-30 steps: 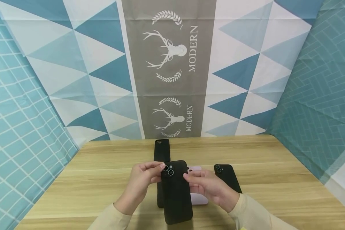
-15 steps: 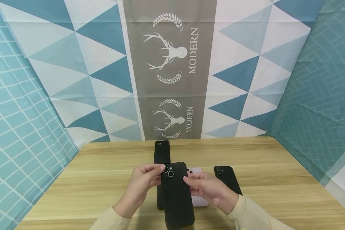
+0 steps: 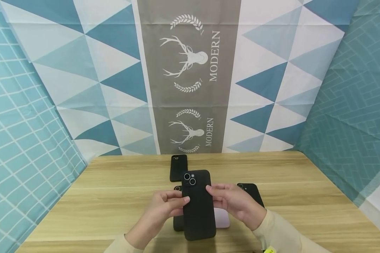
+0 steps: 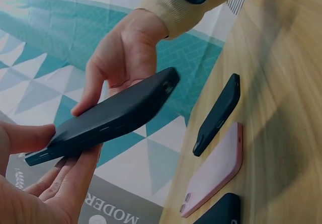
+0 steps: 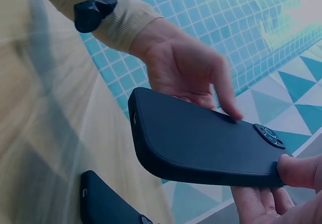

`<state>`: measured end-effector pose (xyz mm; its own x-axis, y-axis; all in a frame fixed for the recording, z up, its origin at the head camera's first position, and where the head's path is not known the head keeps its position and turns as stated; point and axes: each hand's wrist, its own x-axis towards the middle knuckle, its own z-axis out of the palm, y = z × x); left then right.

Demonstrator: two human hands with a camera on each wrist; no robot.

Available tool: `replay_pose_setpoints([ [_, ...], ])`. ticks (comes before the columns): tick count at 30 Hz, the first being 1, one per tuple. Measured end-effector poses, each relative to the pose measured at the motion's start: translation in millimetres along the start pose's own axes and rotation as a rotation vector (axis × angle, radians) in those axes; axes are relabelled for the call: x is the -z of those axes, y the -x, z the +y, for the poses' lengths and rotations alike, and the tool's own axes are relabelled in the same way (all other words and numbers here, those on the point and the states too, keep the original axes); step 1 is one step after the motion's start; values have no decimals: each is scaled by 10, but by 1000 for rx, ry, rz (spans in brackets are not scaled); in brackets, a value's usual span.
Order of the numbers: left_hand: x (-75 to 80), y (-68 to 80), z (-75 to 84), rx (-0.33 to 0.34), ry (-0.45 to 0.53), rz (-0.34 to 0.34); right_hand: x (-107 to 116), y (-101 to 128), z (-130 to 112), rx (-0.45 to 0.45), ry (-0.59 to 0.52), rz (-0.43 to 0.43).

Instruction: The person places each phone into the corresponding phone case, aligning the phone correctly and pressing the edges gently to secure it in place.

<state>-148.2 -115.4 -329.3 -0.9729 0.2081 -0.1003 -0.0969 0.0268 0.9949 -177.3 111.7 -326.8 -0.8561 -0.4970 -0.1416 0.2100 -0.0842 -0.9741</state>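
A phone in a matte black case (image 3: pixel 199 214) is raised over the table, its back with the camera lenses turned up. My left hand (image 3: pixel 160 211) pinches its left long edge below the camera, thumb on the back and fingers underneath. On the opposite edge my right hand (image 3: pixel 237 205) pinches it in the same way, a little higher up. The right wrist view shows the camera block at one end of the cased phone (image 5: pixel 206 141) and a cutout in the other end. Seen from the left wrist, its side buttons show along the edge.
On the wooden table (image 3: pixel 107 207) lie a black cased phone (image 3: pixel 178 168) at the back, another black one (image 3: pixel 178 224) partly hidden under the held phone, a pink one (image 4: pixel 219 168), and a black one (image 3: pixel 254 193) at the right. A patterned cloth (image 3: pixel 190 88) hangs behind.
My left hand has shifted from the corner beside the camera down the left edge. The held phone has risen a little and moved slightly right; my right hand still grips its right edge.
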Motion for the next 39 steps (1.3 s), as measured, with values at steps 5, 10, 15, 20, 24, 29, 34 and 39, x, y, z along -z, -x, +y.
replay_pose_setpoints([
  [5, -5, 22, -16, -14, -6, 21, 5, -11, -15, 6, -12, -6],
  [10, -10, 30, -6, -36, -13, 38, -6, -12, -3, 3, -24, -7],
  [15, -33, 16, 19, -50, 2, 55, 2, -14, -12, -2, -18, 12],
  [20, -18, -27, 99, -69, 20, 64, 10, 0, -13, 3, -40, -51],
  [24, -5, -60, 154, -71, 24, 88, 0, 5, 11, -7, -56, -111],
  [29, -22, -99, 187, -61, 8, 132, -19, 14, 32, -13, -52, -123],
  [34, -34, -114, 190, -48, -6, 144, -25, 14, 42, -11, -49, -118],
  [39, -23, -113, 180, -49, -6, 122, -28, 22, 30, -6, -30, -99],
])
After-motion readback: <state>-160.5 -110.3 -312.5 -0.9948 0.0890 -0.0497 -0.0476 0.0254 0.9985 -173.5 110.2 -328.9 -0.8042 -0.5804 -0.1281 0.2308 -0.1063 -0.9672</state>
